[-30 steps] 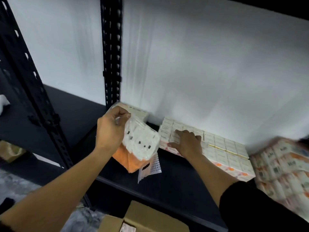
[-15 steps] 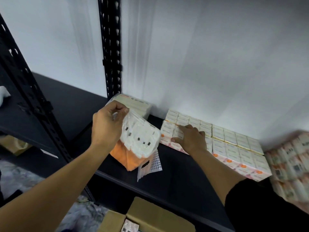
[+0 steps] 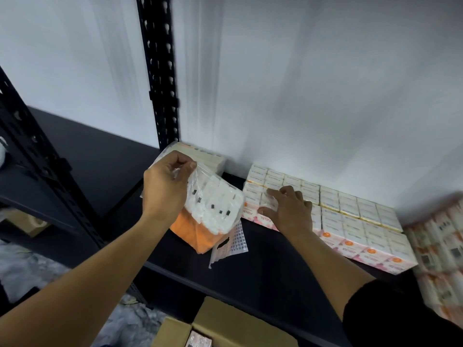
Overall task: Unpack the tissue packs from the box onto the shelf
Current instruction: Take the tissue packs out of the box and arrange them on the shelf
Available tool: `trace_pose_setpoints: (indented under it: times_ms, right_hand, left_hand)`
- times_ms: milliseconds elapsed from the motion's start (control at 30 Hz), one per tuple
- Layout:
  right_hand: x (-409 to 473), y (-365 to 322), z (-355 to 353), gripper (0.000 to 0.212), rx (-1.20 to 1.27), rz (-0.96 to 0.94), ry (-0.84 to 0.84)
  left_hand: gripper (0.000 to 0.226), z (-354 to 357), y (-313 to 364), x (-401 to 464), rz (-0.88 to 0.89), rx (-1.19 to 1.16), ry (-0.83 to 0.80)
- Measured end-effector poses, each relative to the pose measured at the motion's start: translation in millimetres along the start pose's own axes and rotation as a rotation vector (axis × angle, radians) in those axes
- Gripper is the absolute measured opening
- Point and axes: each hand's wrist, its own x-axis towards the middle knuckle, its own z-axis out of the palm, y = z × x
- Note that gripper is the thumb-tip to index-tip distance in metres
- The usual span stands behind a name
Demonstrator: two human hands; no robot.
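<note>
Two dark shelf boards meet at a black perforated upright (image 3: 160,78) against a white wall, and the nearer black shelf (image 3: 263,266) carries most of what matters. Largest on it is a flat block of tissue packs (image 3: 350,216), white tops in a tight grid with pink and orange printed sides, lying along the back by the wall. Further right, blurred, a stack of similar printed packs (image 3: 441,256) stands at the frame edge. Below the shelf's front edge an open cardboard box (image 3: 233,324) shows its brown flaps, with a bit of printed wrapping visible inside.

Next in size, a clear plastic bag of white tissue packs (image 3: 215,206) with small dark marks on their ends sits tilted over an orange pack (image 3: 193,231), near the shelf's left end; a loose dotted plastic flap (image 3: 230,244) hangs beneath. Behind it, a pale pack (image 3: 200,156) leans by the upright.

The left hand (image 3: 165,189) pinches the bag's crumpled top between curled fingers and thumb. The right hand (image 3: 288,209) rests flat, fingers spread and extended, on the left end of the flat block.
</note>
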Motion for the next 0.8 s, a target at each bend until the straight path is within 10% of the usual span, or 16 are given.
trace_pose_setpoints:
  times_ms: [400, 633, 800]
  right_hand:
    - [-6.4, -36.1, -43.5, 0.046, 0.545, -0.008, -0.012]
    - [-44.8, -59.2, -57.2, 0.057, 1.079, 0.185, -0.609]
    - [-54.5, -57.1, -38.3, 0.074, 1.352, 0.296, -0.732]
  left_hand:
    - [0.012, 3.3, 13.2, 10.1, 0.029, 0.013, 0.017]
    - [0.011, -4.1, 21.8, 24.3, -0.007, -0.006, 0.096]
    - [0.013, -0.3, 11.5, 20.1, -0.048, -0.080, 0.089]
